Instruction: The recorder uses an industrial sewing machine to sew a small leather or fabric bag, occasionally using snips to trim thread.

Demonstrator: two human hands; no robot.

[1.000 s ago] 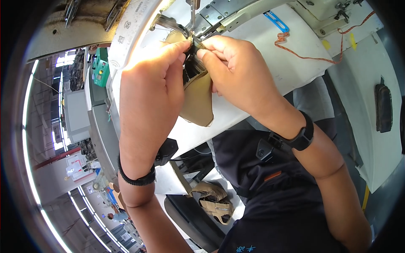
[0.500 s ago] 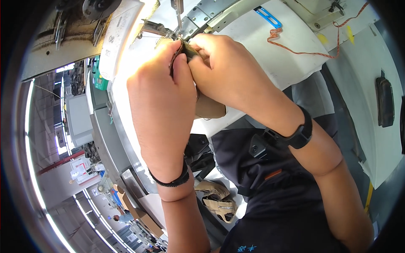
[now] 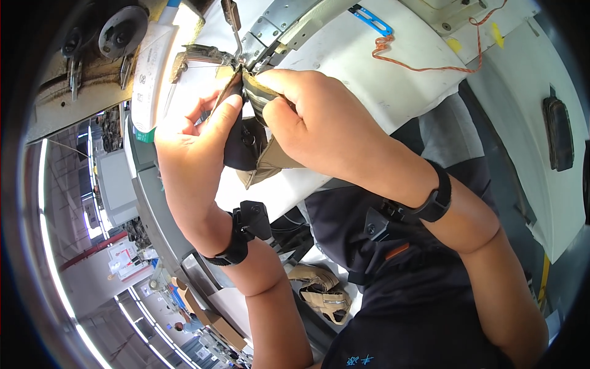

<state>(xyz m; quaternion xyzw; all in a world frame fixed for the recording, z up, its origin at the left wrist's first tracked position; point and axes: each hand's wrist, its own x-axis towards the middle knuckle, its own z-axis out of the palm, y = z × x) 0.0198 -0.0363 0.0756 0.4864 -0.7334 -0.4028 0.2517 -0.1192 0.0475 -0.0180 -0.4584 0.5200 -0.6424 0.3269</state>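
A piece of sewn fabric work, with a dark panel [image 3: 241, 149] and a tan panel [image 3: 273, 161], hangs between my two hands below the sewing machine's needle area [image 3: 238, 60]. Its upper edge reaches up to the needle area. My left hand [image 3: 193, 144] pinches the left edge of the dark panel between thumb and fingers. On the other side, my right hand [image 3: 319, 117] is closed on the striped, yellowish edge, its fingertips partly hidden. The two edges spread apart in a V below the needle. A small dark ring-like fitting shows on the dark panel.
Blue thread snips [image 3: 372, 19] on a coiled orange cord [image 3: 424, 66] lie on the white table [image 3: 399, 92]. A dark oblong case [image 3: 557, 133] rests on the pale surface at right. Tan sewn pieces [image 3: 322, 294] sit below the table. A co-worker [image 3: 189, 322] is far off at lower left.
My left hand has moved left and turned, opening the fabric edges apart, so the dark inner panel now shows. My right hand stays closed on its edge, and the whole view has shifted slightly.
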